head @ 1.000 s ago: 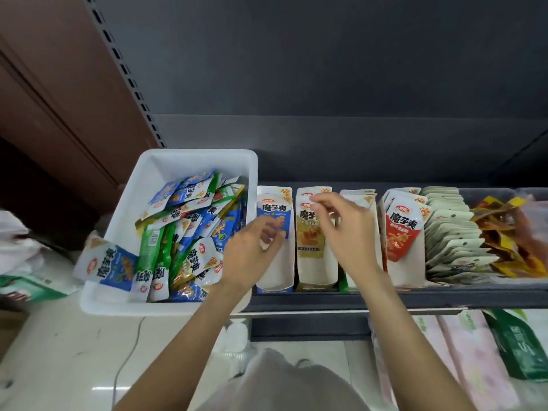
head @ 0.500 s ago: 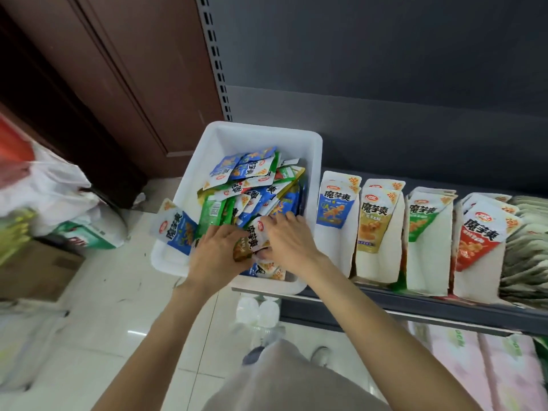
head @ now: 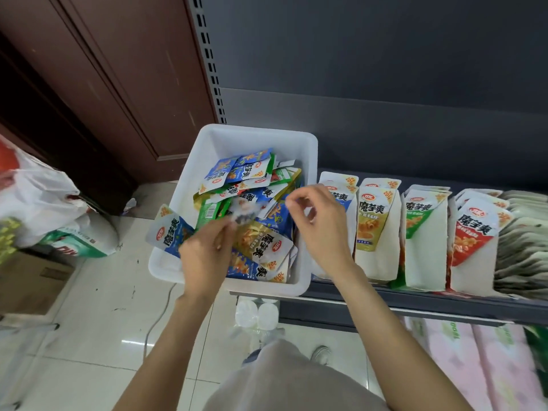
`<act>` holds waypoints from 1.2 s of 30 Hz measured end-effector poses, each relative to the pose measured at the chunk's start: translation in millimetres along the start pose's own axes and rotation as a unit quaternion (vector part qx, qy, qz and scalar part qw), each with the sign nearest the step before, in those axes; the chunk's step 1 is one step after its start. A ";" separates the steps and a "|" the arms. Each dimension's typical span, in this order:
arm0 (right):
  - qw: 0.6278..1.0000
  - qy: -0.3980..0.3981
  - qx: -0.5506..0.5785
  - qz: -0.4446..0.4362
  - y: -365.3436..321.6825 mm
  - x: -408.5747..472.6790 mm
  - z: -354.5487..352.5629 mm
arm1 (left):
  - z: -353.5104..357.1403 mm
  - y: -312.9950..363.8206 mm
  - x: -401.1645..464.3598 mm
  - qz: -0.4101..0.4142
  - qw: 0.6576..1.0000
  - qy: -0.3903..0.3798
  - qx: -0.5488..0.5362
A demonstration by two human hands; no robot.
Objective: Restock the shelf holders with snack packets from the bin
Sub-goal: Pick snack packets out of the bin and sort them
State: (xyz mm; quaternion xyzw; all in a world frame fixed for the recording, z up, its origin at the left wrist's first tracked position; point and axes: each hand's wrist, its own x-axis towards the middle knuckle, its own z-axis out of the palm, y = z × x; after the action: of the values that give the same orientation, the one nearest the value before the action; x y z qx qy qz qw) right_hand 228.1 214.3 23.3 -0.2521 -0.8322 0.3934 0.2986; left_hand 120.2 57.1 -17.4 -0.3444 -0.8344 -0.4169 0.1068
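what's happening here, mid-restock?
Yes. A person stands at the white bin of snack packets on the shelf's left end. The left hand pinches a blurred packet over the pile; what the right hand, fingers curled above the bin's right edge, holds is unclear. Four shelf holders to the right already show packets.

Place: we are looking at a small shop aisle.
Shelving: a dark metal shelf is carrying white holders of branded snack packets.
Stock: a white bin is sitting alongside; tissue packs are lying below.
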 end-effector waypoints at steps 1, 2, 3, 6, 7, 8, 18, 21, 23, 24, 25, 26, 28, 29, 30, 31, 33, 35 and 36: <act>0.998 0.006 0.046 0.036 -2.3 -1.0 -8.2 | -4.2 7.5 4.0 -0.061 0.996 0.035 -0.055; 0.994 0.000 0.090 0.069 -4.1 -2.7 -15.6 | -7.4 14.2 8.5 -0.123 0.983 0.050 -0.125; 0.988 -0.012 0.122 0.092 -5.3 -4.6 -21.7 | -9.6 20.8 13.5 -0.174 0.963 0.050 -0.200; 0.981 -0.050 0.156 0.107 -4.3 -8.4 -35.1 | -10.4 35.2 27.2 -0.265 0.896 -0.025 -0.355; 0.979 -0.062 0.163 0.103 -3.8 -7.8 -40.1 | -7.9 38.0 30.0 -0.278 0.880 -0.067 -0.378; 0.980 -0.075 0.160 0.090 -2.9 -7.0 -46.3 | -5.4 44.0 32.1 -0.287 0.864 -0.111 -0.399; 0.977 -0.171 -0.045 -0.116 19.5 -10.2 -158.0 | 56.3 131.8 47.0 -0.151 0.787 -0.452 -0.391; 0.989 -0.134 -0.052 -0.020 23.3 -13.5 -202.6 | 85.7 131.9 55.3 -0.043 0.911 -0.303 -0.276; 0.988 -0.098 -0.118 0.010 28.4 -12.6 -219.6 | 100.4 125.5 57.6 0.027 0.956 -0.226 -0.185; 0.984 -0.087 -0.152 0.013 31.2 -10.9 -222.2 | 106.0 123.1 58.0 0.060 0.965 -0.207 -0.150; 0.981 -0.080 -0.175 0.013 34.1 -8.0 -221.2 | 111.3 121.8 58.0 0.093 0.968 -0.198 -0.121; 0.978 -0.078 -0.193 0.011 37.0 -4.1 -216.9 | 115.1 122.2 58.1 0.126 0.969 -0.194 -0.092; 0.967 -0.095 -0.235 0.008 41.7 4.8 -204.0 | 121.3 125.0 61.4 0.175 0.966 -0.189 -0.029; 0.959 -0.109 -0.262 0.007 45.4 9.3 -195.9 | 123.8 126.2 64.4 0.194 0.964 -0.184 0.000; 0.948 -0.123 -0.293 0.003 48.3 13.6 -187.2 | 126.1 127.1 67.8 0.214 0.961 -0.176 0.024; 0.936 -0.138 -0.325 0.001 52.2 18.1 -177.5 | 127.9 127.8 70.3 0.233 0.957 -0.167 0.045; 0.912 -0.162 -0.376 0.000 61.2 26.2 -157.4 | 128.9 129.4 68.9 0.246 0.954 -0.157 0.062; 0.897 -0.176 -0.405 -0.003 71.7 32.1 -139.0 | 127.9 130.9 57.0 0.224 0.959 -0.165 0.061; 0.892 -0.178 -0.416 -0.008 77.4 33.9 -132.0 | 127.6 131.2 48.2 0.207 0.960 -0.178 0.068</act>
State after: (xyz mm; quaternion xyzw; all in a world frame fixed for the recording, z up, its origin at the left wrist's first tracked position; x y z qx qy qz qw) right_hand 310.6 346.7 38.7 -0.2727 -0.9608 0.0471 0.0163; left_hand 185.5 233.1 6.3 -0.5701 -0.7768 -0.2599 0.0633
